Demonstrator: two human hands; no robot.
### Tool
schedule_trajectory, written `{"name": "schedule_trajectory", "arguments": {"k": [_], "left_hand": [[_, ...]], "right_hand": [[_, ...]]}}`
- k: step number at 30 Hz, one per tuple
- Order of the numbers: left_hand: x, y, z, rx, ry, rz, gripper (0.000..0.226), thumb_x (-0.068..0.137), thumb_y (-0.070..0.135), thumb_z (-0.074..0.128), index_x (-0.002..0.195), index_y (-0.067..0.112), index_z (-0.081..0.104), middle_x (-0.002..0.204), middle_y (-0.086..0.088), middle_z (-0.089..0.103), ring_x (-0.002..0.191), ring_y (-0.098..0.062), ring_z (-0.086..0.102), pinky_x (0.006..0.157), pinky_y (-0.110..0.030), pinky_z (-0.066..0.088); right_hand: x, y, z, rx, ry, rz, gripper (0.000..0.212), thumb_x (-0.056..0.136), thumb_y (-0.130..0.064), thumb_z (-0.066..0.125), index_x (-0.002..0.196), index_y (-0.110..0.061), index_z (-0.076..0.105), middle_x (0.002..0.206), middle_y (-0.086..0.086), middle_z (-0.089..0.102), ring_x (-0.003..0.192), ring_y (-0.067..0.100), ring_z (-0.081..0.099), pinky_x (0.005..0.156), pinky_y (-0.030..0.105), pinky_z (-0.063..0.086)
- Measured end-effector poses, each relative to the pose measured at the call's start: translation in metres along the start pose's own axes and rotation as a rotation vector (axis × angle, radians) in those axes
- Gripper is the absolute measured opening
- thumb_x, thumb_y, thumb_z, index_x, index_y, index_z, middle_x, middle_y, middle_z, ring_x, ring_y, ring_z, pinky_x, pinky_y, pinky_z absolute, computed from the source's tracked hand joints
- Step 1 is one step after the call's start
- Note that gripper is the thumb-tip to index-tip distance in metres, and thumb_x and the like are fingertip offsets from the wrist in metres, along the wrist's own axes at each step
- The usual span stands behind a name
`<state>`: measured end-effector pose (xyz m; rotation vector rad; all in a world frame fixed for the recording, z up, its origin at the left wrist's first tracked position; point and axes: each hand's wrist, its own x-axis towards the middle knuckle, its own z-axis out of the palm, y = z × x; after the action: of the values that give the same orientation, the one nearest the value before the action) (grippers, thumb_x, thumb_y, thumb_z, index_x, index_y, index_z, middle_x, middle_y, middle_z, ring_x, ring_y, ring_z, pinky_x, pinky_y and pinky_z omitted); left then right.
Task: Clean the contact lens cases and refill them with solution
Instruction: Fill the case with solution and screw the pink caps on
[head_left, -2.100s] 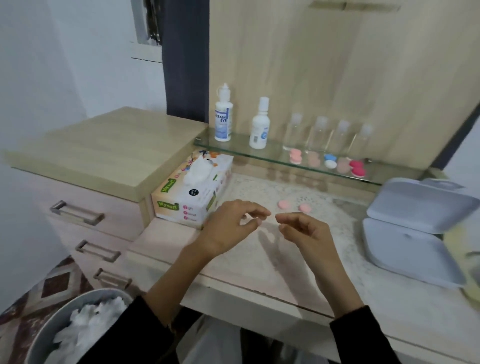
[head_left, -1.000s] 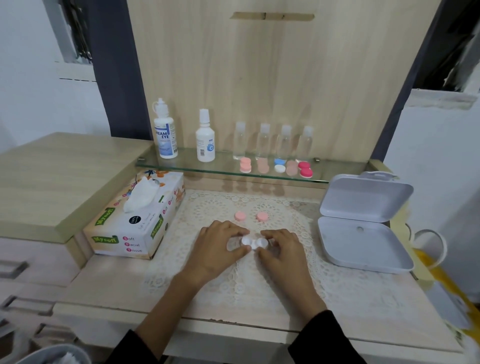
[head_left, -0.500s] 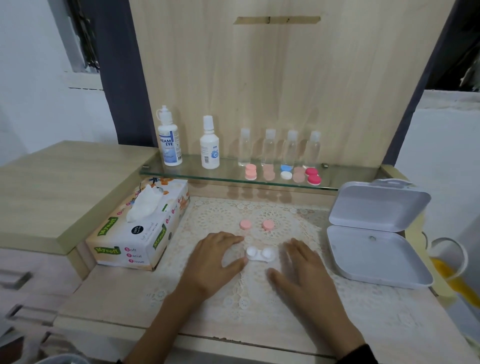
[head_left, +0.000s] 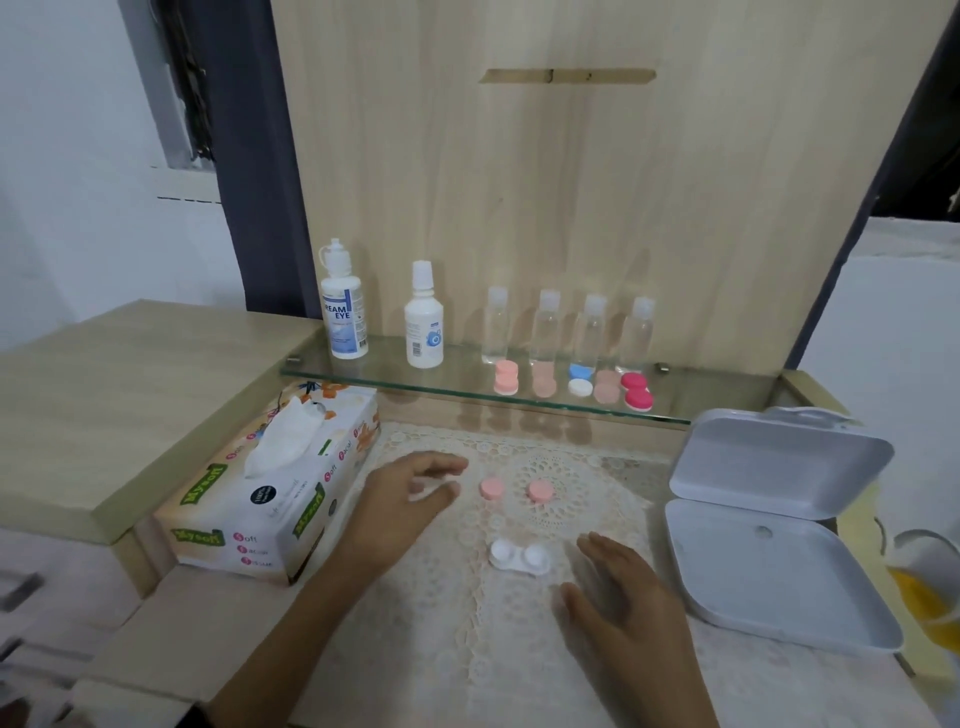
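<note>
Case: the lens case (head_left: 519, 557) lies on the lace mat (head_left: 467, 649) between the two hands, touching neither.
Axis: its long side runs left to right, with the right end a little nearer the person. Both wells face up, uncapped.
Caps: the pink caps (head_left: 491, 488) lie apart just behind the case.
Left: the left hand (head_left: 410, 493) hovers beside the tissue box (head_left: 249, 519), fingers loose and empty, and is slightly blurred.
Right: the right hand (head_left: 623, 597) is flat, its fingers straight, holding nothing, just right of the case.
Risk: a sweeping left hand may scatter the loose caps. The light case may skid on the lace when wiped one-handed. The open wells may catch lint.
</note>
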<state>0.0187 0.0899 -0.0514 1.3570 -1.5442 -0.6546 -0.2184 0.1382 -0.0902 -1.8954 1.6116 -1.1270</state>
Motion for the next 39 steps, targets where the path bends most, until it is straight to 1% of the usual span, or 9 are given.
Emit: {"name": "schedule_trajectory", "arguments": {"k": [4, 8, 13, 18, 21, 26, 33, 36, 39], "left_hand": [[0.048, 0.025, -0.011, -0.049, 0.374, 0.055, 0.024, 0.087, 0.005, 0.062, 0.103, 0.021, 0.070, 0.100, 0.012, 0.069, 0.088, 0.003, 0.061, 0.083, -0.027, 0.052], [0.111, 0.035, -0.021, 0.047, 0.549, 0.103, 0.052, 0.078, 0.005, 0.069, 0.126, 0.014, 0.054, 0.128, -0.002, 0.054, 0.116, -0.019, 0.051, 0.101, -0.034, 0.042], [0.167, 0.030, -0.027, 0.083, 0.337, -0.100, 0.096, 0.077, 0.026, 0.077, 0.148, 0.012, 0.015, 0.148, -0.012, 0.034, 0.134, -0.028, 0.036, 0.110, -0.039, 0.030], [0.167, 0.026, -0.024, 0.126, 0.323, -0.099, 0.061, 0.085, 0.028, 0.069, 0.135, 0.009, 0.040, 0.130, -0.012, 0.054, 0.117, -0.031, 0.051, 0.095, -0.036, 0.040], [0.152, 0.030, -0.025, 0.103, 0.328, -0.054, 0.055, 0.085, 0.028, 0.069, 0.130, 0.007, 0.045, 0.121, -0.009, 0.057, 0.109, -0.026, 0.053, 0.085, -0.030, 0.039], [0.104, 0.037, -0.031, 0.052, 0.346, 0.046, 0.052, 0.081, 0.028, 0.073, 0.125, 0.010, 0.051, 0.108, 0.003, 0.057, 0.097, -0.015, 0.052, 0.081, -0.028, 0.041], [0.006, 0.028, -0.029, -0.117, 0.148, -0.013, 0.043, 0.069, 0.036, 0.077, 0.107, 0.034, 0.058, 0.108, 0.009, 0.066, 0.096, -0.011, 0.063, 0.084, -0.033, 0.053], [-0.032, 0.025, -0.023, -0.127, 0.050, -0.061, 0.047, 0.060, 0.044, 0.077, 0.102, 0.046, 0.055, 0.101, 0.019, 0.068, 0.093, -0.003, 0.064, 0.078, -0.023, 0.052], [-0.056, 0.017, -0.017, -0.115, 0.011, -0.053, 0.055, 0.057, 0.059, 0.081, 0.104, 0.045, 0.057, 0.100, 0.030, 0.065, 0.094, 0.003, 0.062, 0.074, -0.016, 0.048]], "right_hand": [[0.002, 0.004, 0.003, 0.026, 0.002, 0.020, 0.046, 0.074, -0.015, 0.079, 0.118, -0.016, 0.068, 0.124, -0.009, 0.061, 0.117, 0.006, 0.054, 0.103, 0.023, 0.038], [0.004, 0.004, 0.003, 0.036, 0.010, 0.011, 0.041, 0.073, -0.013, 0.079, 0.113, -0.018, 0.071, 0.120, -0.013, 0.060, 0.114, 0.002, 0.054, 0.092, 0.004, 0.030], [0.003, 0.005, 0.002, 0.055, -0.002, -0.006, 0.039, 0.073, -0.009, 0.079, 0.111, -0.016, 0.072, 0.121, -0.009, 0.061, 0.117, 0.005, 0.052, 0.084, -0.009, 0.027], [0.005, 0.008, 0.003, 0.019, 0.011, -0.018, 0.035, 0.073, -0.008, 0.079, 0.107, -0.014, 0.074, 0.119, -0.011, 0.061, 0.113, 0.001, 0.053, 0.085, -0.009, 0.026], [0.004, 0.008, 0.004, 0.006, 0.031, -0.024, 0.028, 0.075, -0.008, 0.077, 0.103, -0.011, 0.076, 0.117, -0.011, 0.063, 0.112, 0.001, 0.054, 0.086, -0.008, 0.027], [0.003, 0.010, 0.005, -0.040, 0.024, -0.033, 0.030, 0.080, -0.015, 0.074, 0.110, -0.012, 0.074, 0.126, -0.009, 0.061, 0.126, 0.007, 0.050, 0.102, 0.015, 0.031], [-0.001, 0.002, 0.011, -0.186, -0.012, -0.133, 0.042, 0.092, -0.028, 0.053, 0.131, -0.015, 0.060, 0.145, -0.004, 0.047, 0.136, -0.002, 0.030, 0.110, 0.009, 0.005], [-0.001, -0.003, 0.010, -0.210, -0.035, -0.144, 0.052, 0.086, -0.032, 0.041, 0.130, -0.012, 0.060, 0.144, -0.002, 0.049, 0.130, -0.008, 0.026, 0.113, 0.014, -0.001], [-0.002, -0.004, 0.008, -0.248, -0.039, -0.163, 0.055, 0.089, -0.034, 0.036, 0.135, -0.013, 0.055, 0.148, -0.004, 0.044, 0.135, -0.005, 0.024, 0.110, 0.008, -0.004]]}}
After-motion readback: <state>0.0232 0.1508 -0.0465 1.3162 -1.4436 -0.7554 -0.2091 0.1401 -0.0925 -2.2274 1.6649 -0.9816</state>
